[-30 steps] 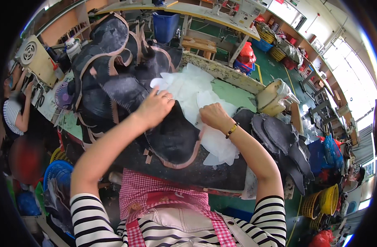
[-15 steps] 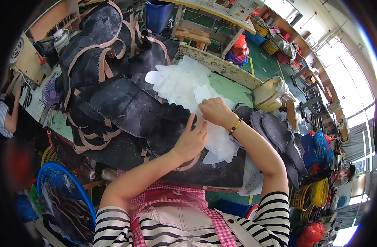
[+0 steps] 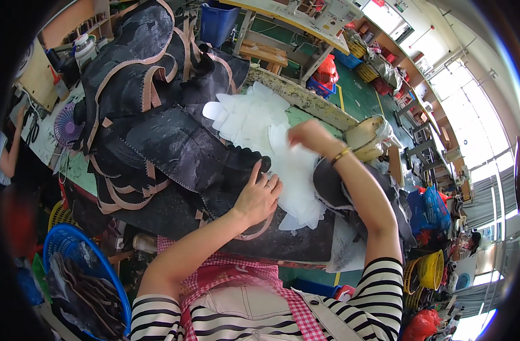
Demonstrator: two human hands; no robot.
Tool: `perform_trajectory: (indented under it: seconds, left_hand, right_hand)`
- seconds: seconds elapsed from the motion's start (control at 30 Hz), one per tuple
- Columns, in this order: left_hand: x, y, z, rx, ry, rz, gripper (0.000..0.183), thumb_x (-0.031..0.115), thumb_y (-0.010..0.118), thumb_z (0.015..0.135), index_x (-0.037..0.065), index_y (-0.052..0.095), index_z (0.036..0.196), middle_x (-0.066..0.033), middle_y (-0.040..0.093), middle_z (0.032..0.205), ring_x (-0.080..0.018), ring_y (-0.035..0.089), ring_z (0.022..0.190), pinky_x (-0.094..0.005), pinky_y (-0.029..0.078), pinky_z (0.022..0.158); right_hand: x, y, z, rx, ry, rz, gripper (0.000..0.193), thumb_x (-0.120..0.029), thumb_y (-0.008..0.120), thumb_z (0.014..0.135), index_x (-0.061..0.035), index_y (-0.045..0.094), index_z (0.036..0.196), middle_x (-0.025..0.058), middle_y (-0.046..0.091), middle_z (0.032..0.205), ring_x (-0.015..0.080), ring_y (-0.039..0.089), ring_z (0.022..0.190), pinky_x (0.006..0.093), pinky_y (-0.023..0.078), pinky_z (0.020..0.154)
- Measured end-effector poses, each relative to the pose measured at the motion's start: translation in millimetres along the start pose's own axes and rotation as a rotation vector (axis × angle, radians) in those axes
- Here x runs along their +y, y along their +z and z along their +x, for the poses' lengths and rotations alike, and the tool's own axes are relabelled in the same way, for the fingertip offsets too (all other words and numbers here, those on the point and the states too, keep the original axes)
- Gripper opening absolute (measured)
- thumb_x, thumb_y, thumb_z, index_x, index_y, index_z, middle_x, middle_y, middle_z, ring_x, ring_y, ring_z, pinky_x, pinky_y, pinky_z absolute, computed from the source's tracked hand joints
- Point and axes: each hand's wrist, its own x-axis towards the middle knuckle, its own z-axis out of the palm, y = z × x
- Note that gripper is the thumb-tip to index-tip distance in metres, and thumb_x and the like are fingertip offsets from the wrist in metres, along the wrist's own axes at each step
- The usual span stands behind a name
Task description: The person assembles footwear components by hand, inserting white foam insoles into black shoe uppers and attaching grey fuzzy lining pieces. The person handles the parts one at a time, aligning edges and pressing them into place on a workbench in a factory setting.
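Observation:
My left hand (image 3: 257, 198) lies on the end of a black sheet piece (image 3: 228, 176) with a scalloped edge. Its index finger is stretched out and the others are slightly bent. Farther right, my right hand (image 3: 314, 139) is over the spread of thin white translucent pieces (image 3: 298, 184). Its fingers look bent and are smeared by motion, so I cannot make out whether anything is between them. More white pieces (image 3: 251, 113) overlap in a fan beyond the black sheet.
Black pieces with tan strips (image 3: 152, 91) are heaped on the left of the table. Dark cut pieces (image 3: 333, 187) lie under my right forearm. A blue basket (image 3: 126, 295) with dark strips stands at lower left. A purple fan (image 3: 68, 126) and another person's arm (image 3: 11, 150) are farther left.
My right hand has moved away from my left, to the right and farther off. My left hand has shifted slightly nearer and stays on the black sheet's scalloped end.

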Motion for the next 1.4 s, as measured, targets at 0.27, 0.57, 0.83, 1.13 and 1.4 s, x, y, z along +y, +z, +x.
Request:
perform_trajectory:
  seconds: [0.27, 0.57, 0.83, 1.13, 1.4]
  left_hand:
    - [-7.9, -14.4, -4.4, 0.143, -0.018, -0.178, 0.056, 0.036, 0.068, 0.080, 0.005, 0.054, 0.124, -0.0120, 0.054, 0.129, -0.0303, 0.052, 0.118, -0.0604, 0.011, 0.113]
    - [-28.0, -131.6, -81.0, 0.000, -0.635, -1.572, 0.023, 0.012, 0.067, 0.087, -0.003, 0.065, 0.104, -0.0023, 0.068, 0.090, -0.0058, 0.061, 0.083, -0.0209, 0.048, 0.074]
    - [-32.7, -97.0, -94.7, -0.008, -0.999, -1.509, 0.022, 0.019, 0.066, 0.091, -0.002, 0.068, 0.096, -0.0033, 0.069, 0.086, -0.0057, 0.061, 0.078, -0.0208, 0.046, 0.068]
    - [-17.9, -65.7, -102.9, -0.071, -0.722, -0.639, 0.022, 0.013, 0.076, 0.077, -0.001, 0.065, 0.089, -0.0061, 0.063, 0.078, -0.0155, 0.060, 0.065, -0.0277, 0.047, 0.062]
    - [-47.7, -154.9, -96.2, 0.032, -0.254, 0.363, 0.059, 0.004, 0.070, 0.070, 0.009, 0.052, 0.126, -0.0102, 0.047, 0.137, -0.0307, 0.043, 0.128, -0.0484, 0.036, 0.104]
  right_hand:
    - [-61.0, -153.0, -65.3, 0.734, 0.320, 0.218, 0.007, -0.007, 0.060, 0.091, -0.0010, 0.058, 0.090, 0.0013, 0.062, 0.073, 0.0083, 0.055, 0.061, 0.0241, 0.045, 0.058]
    - [-175.4, -3.1, -94.9, 0.481, 0.382, 1.224, 0.033, 0.002, 0.073, 0.078, -0.0022, 0.051, 0.102, 0.0028, 0.066, 0.075, 0.0045, 0.059, 0.063, 0.0177, 0.045, 0.054]
    - [-142.3, 94.3, -74.2, 0.388, 0.521, 1.283, 0.031, -0.005, 0.074, 0.078, -0.0004, 0.057, 0.103, -0.0052, 0.054, 0.064, 0.0029, 0.045, 0.059, 0.0210, 0.034, 0.055]
    - [-155.4, 90.3, -69.7, 0.206, 0.630, 0.884, 0.045, -0.005, 0.077, 0.072, -0.0017, 0.055, 0.110, 0.0012, 0.058, 0.073, 0.0105, 0.053, 0.066, 0.0259, 0.041, 0.060]
    - [-144.4, 85.6, -33.4, 0.648, 0.282, 0.313, 0.053, -0.018, 0.076, 0.074, 0.0005, 0.056, 0.120, 0.0148, 0.055, 0.125, 0.0322, 0.053, 0.111, 0.0370, 0.044, 0.095]
